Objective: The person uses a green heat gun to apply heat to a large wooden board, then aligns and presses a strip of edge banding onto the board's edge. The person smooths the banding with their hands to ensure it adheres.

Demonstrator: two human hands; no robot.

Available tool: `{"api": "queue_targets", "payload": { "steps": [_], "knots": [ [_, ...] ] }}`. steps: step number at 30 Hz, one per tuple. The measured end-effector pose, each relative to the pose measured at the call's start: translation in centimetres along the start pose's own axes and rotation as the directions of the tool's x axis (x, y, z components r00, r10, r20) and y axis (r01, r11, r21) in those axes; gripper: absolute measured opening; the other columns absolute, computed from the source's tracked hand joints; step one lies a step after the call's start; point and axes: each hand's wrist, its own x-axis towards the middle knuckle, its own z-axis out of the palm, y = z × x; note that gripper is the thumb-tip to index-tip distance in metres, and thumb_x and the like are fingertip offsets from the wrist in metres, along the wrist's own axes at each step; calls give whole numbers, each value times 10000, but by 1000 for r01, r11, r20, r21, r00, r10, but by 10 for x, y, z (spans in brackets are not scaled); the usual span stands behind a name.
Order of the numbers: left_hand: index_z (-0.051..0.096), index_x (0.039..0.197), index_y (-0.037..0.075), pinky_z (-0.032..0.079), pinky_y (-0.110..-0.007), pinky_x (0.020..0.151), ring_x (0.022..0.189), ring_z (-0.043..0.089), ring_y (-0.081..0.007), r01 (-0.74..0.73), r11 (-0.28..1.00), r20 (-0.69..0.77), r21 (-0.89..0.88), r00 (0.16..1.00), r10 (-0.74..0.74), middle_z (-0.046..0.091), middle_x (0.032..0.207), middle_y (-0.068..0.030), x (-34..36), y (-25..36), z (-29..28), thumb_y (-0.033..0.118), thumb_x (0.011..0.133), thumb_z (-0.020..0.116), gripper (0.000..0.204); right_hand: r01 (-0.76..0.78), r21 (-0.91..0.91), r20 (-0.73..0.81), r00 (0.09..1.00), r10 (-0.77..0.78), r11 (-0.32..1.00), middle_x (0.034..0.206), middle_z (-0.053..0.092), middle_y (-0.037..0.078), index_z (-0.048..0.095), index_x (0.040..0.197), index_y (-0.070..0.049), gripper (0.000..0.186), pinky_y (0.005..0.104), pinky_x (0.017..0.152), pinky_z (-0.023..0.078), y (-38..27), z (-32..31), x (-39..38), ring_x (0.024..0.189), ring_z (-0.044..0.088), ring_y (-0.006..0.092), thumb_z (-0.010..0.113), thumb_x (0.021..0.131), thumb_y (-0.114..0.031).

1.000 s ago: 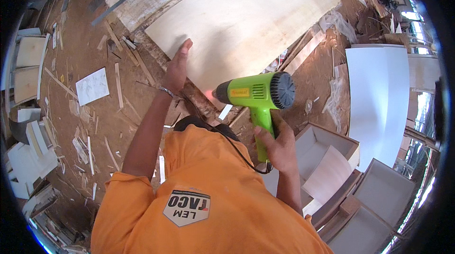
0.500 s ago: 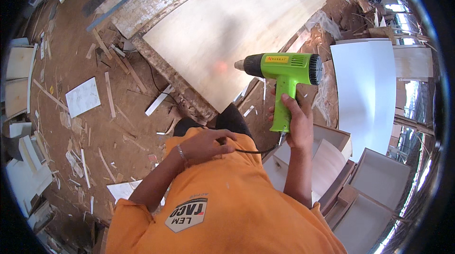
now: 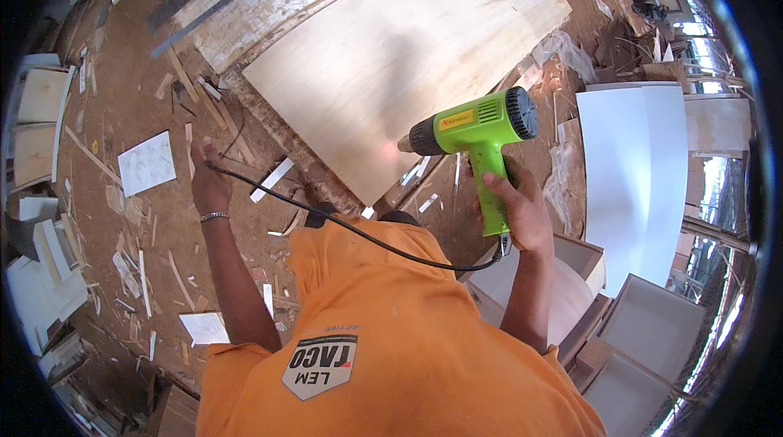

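My right hand [image 3: 519, 207] is wrapped round the handle of a green and black heat gun [image 3: 477, 128]. Its nozzle points left over the near end of a pale plywood sheet [image 3: 351, 62], where a small reddish glow shows on the wood. From the base of the handle a black power cord [image 3: 351, 229] runs across my front to my left hand [image 3: 212, 184]. That hand is raised out to the left over the littered floor, its fingers closed on the cord. The fingers of my right hand are partly hidden behind the handle.
The plywood lies on a rough-edged bench [image 3: 314, 155]. A white sheet [image 3: 628, 168] stands at the right, with open drawer boxes [image 3: 652, 319] below it. Wood offcuts and a square white board [image 3: 147, 164] litter the brown floor at the left. Crumpled clear plastic [image 3: 571, 53] lies beyond the bench.
My left hand has swung from my belly out to the left and up, drawing the cord across my front. The heat gun has tilted, its nozzle slightly lower and nearer me.
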Motion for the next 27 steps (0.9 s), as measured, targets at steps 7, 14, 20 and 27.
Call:
{"api": "queue_targets", "payload": {
  "steps": [7, 14, 20, 27],
  "knots": [
    [648, 1209, -5, 576, -351, 633, 798, 745, -177, 22, 605, 59, -796, 997, 42, 744, 838, -99, -27, 117, 61, 338, 1106, 536, 375, -36, -102, 46, 998, 41, 994, 965, 713, 133, 625, 1319, 75, 535, 361, 766, 542, 7, -31, 1, 842, 675, 183, 696, 917, -271],
    [647, 886, 24, 529, -246, 592, 643, 734, -144, -13, 709, 179, -705, 964, 196, 774, 762, -119, -37, 166, 118, 215, 1048, 674, 252, -15, -63, 43, 999, 18, 998, 993, 723, 153, 626, 1312, 76, 548, 352, 828, 533, 20, -29, -3, 904, 678, 197, 714, 903, -279],
    [593, 835, 49, 520, -277, 609, 641, 720, -160, 239, 710, 363, -662, 932, 25, 735, 697, -100, -32, 151, 136, 295, 1081, 629, 349, -30, -9, -23, 999, 30, 1000, 1007, 717, 146, 593, 1350, 86, 558, 346, 796, 539, 30, -10, -12, 875, 680, 200, 725, 909, -229],
    [508, 1232, -15, 567, -419, 988, 1035, 742, -340, 274, 342, 362, -899, 904, 228, 744, 933, -230, -16, 141, 127, 500, 1142, 342, 548, 50, 48, -83, 995, -46, 998, 1013, 697, 96, 567, 1386, 81, 582, 309, 621, 545, 44, 4, -27, 742, 664, 154, 727, 931, -245]
  ]
}}
